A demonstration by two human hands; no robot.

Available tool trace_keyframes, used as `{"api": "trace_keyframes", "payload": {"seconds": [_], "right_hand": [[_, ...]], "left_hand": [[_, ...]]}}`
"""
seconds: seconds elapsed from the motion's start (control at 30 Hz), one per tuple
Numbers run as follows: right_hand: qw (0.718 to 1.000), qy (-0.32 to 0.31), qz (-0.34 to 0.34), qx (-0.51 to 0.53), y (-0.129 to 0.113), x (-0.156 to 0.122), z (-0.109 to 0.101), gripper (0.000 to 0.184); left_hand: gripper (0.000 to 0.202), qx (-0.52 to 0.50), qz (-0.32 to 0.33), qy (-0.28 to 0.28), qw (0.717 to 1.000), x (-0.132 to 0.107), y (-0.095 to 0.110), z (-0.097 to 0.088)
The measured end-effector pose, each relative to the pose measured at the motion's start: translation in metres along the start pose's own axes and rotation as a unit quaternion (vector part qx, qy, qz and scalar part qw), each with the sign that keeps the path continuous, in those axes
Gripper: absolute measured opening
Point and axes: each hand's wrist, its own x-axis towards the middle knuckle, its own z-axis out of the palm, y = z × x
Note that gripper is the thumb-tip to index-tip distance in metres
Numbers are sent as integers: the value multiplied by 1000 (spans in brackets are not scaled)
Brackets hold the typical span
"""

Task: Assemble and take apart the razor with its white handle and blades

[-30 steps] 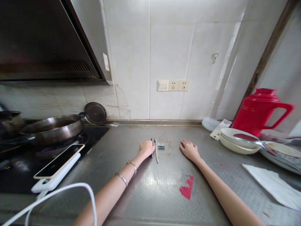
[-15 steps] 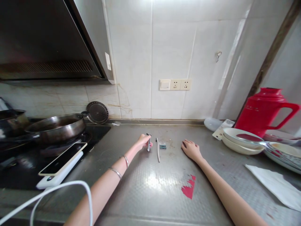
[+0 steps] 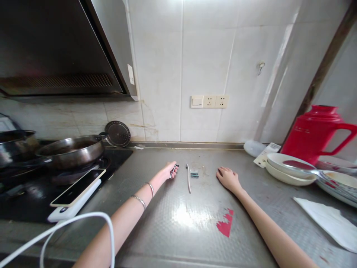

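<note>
My left hand (image 3: 168, 172) is curled around a small dark, slim tool (image 3: 174, 170) and holds it just above the steel counter (image 3: 178, 227). Two bracelets sit on that forearm. Just right of it, a thin white strip (image 3: 189, 178) lies on the counter, and a small greenish block (image 3: 194, 173) lies beside the strip. My right hand (image 3: 228, 178) rests palm down on the counter, fingers stretched forward, holding nothing.
A phone on a white power bank (image 3: 76, 191) with a white cable lies at the left beside the stove with a steel pan (image 3: 71, 150). Stacked plates (image 3: 290, 169), a red thermos jug (image 3: 316, 134) and white paper (image 3: 331, 223) stand at the right. A red stain (image 3: 225, 223) marks the counter.
My left hand has picked the dark tool up from beside the white strip and drawn it a little to the left. My right hand has stayed flat in place.
</note>
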Motion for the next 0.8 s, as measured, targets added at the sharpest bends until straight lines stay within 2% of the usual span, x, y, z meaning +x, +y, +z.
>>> {"api": "trace_keyframes", "payload": {"seconds": [0.17,0.33,0.8], "right_hand": [[1000,-2,2,-3,-1,-1,-1,41],[1000,-1,-1,-2,-2,-1,-3,40],[1000,3,-4,-2,-2,-1,-3,40]], "left_hand": [[32,-20,-22,10,1000,-1,1,4],[32,-29,-37,-4,999,-1,1,5],[36,-26,-35,-33,998,0,-1,3]]}}
